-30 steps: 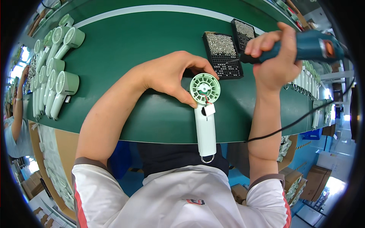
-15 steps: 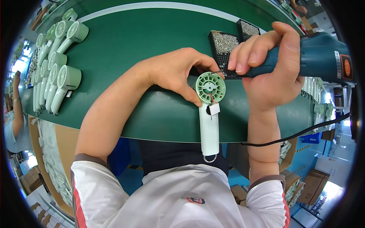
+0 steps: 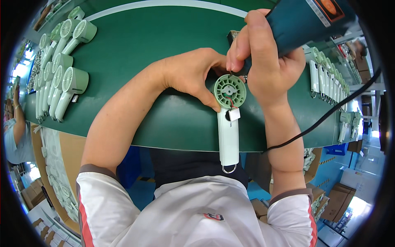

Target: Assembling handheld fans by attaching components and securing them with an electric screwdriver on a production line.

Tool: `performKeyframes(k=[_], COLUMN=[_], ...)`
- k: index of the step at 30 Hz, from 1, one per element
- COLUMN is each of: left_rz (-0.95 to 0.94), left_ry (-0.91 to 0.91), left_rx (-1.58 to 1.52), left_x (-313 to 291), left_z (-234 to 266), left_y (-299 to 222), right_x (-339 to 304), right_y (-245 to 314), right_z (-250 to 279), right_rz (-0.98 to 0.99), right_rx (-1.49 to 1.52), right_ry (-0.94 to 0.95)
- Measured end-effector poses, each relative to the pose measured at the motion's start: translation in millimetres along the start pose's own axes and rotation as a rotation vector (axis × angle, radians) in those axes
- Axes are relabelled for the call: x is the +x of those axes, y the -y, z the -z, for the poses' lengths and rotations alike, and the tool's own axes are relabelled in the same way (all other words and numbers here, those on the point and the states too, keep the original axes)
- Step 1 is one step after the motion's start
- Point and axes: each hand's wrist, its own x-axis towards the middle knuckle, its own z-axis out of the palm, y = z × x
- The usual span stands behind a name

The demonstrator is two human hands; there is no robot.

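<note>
My left hand [image 3: 195, 72] holds a pale green handheld fan [image 3: 228, 133] by its round head, thumb on the near left side and fingers behind. The fan's head faces up, showing a spoked ring, a hub, and red and black wires running to a white connector at the neck. A metal loop hangs from the handle's near end. In my right hand [image 3: 267, 57] is a dark teal electric screwdriver [image 3: 310, 24], tilted, its tip down at the far rim of the fan head. The exact contact point is partly hidden by my fingers.
Several similar fans [image 3: 74, 82] stand in rows at the left of the green table [image 3: 164, 33], more [image 3: 325, 78] at the right. A screw tray [image 3: 233, 36] is mostly hidden behind my right hand. The screwdriver's black cord [image 3: 329, 119] crosses at right. Another person [image 3: 18, 136] is at far left.
My right hand has swung the screwdriver up and leftward, from nearly level to steeply tilted, its tip now over the fan's far rim. The fan has barely shifted in my left hand.
</note>
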Motion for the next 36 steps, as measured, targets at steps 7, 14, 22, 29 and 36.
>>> performKeyframes(k=[7, 14, 22, 29, 36], left_rz=[0.005, 0.028, 0.069, 0.075, 0.056], left_ry=[-0.003, -0.002, 0.083, 0.028, 0.022], left_rx=[0.031, 0.026, -0.041, -0.064, -0.086], left_x=[0.7, -1.7, 5.1, 3.2, 4.6], left_z=[2.5, -0.5, -0.6, 0.3, -3.0], left_y=[2.6, 5.7, -4.6, 1.4, 2.1], right_x=[0.4, -2.8, 17.9, 15.2, 12.4], right_y=[-1.2, 1.1, 37.2, -13.6, -5.3], right_z=[-1.9, 0.0, 56.4, 78.5, 56.2], right_rz=[-0.066, -0.004, 0.148, 0.042, -0.116], right_rx=[0.002, -0.125, 0.142, -0.033, -0.09], right_ry=[0.015, 0.086, -0.192, -0.294, -0.461])
